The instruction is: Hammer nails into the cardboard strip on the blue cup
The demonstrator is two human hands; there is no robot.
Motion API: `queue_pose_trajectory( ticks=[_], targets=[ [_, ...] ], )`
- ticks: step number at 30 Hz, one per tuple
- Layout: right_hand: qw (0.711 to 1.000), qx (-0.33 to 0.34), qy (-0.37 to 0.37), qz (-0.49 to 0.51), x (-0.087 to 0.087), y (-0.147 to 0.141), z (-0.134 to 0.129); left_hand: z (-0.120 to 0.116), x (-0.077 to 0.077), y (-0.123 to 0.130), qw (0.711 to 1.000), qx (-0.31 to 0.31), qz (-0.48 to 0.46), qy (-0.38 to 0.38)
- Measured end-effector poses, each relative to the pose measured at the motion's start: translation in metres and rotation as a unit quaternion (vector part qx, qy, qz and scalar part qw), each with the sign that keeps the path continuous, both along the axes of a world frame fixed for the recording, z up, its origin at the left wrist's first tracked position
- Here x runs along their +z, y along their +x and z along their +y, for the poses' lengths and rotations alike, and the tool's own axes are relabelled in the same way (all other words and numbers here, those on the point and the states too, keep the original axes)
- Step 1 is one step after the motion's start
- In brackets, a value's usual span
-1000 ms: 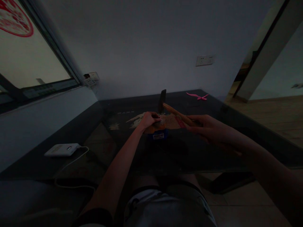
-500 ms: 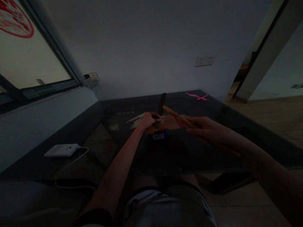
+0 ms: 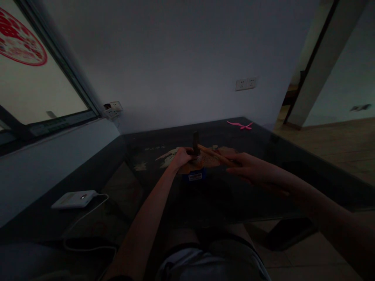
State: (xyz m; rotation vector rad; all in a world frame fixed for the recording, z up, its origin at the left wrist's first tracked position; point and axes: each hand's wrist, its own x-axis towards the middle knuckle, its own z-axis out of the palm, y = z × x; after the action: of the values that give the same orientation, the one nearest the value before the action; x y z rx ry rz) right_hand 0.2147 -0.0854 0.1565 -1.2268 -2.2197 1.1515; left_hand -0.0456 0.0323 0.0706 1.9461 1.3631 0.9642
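Observation:
My right hand [image 3: 241, 166] is closed around the wooden handle of a hammer [image 3: 215, 154]. Its dark head [image 3: 196, 143] stands upright right by the fingertips of my left hand [image 3: 184, 157]. Those left fingers are pinched together over a tan, speckled flat piece [image 3: 208, 160]; whatever is between them is too small and dark to make out. Beneath the piece's near side shows a blue box-like object [image 3: 195, 175] with a pale label. Whether the hammer head touches anything is hidden by the dim light.
Everything rests on a dark, glossy table [image 3: 234, 199]. A white power bank [image 3: 74, 199] with a cable [image 3: 84, 216] lies at the left. Pink ribbon-like strips [image 3: 241, 125] lie near the back edge, below a wall socket [image 3: 246, 84]. A window is at the left.
The hammer head has come down closer to my left fingertips. My left hand stays at the same spot on the tan piece. The whole view has tilted slightly upward.

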Motion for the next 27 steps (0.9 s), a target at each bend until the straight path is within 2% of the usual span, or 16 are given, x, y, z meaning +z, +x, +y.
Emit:
queue_pose_trajectory(
  ticks=[7, 14, 19, 27],
  targets=[
    [1.000, -0.009, 0.012, 0.022, 0.004, 0.002, -0.001, 0.003, -0.002, 0.000, 1.000, 0.004, 0.010, 0.006],
    [1.000, -0.016, 0.002, 0.014, -0.001, -0.001, 0.002, 0.003, -0.001, -0.001, 0.999, 0.010, 0.038, 0.023],
    [0.999, -0.025, 0.008, 0.043, -0.001, 0.002, -0.001, 0.005, -0.003, -0.002, 0.999, 0.010, 0.028, 0.023],
    [1.000, -0.014, 0.002, 0.028, -0.005, 0.001, 0.000, 0.002, -0.001, 0.000, 1.000, 0.009, 0.019, 0.014]
  ],
)
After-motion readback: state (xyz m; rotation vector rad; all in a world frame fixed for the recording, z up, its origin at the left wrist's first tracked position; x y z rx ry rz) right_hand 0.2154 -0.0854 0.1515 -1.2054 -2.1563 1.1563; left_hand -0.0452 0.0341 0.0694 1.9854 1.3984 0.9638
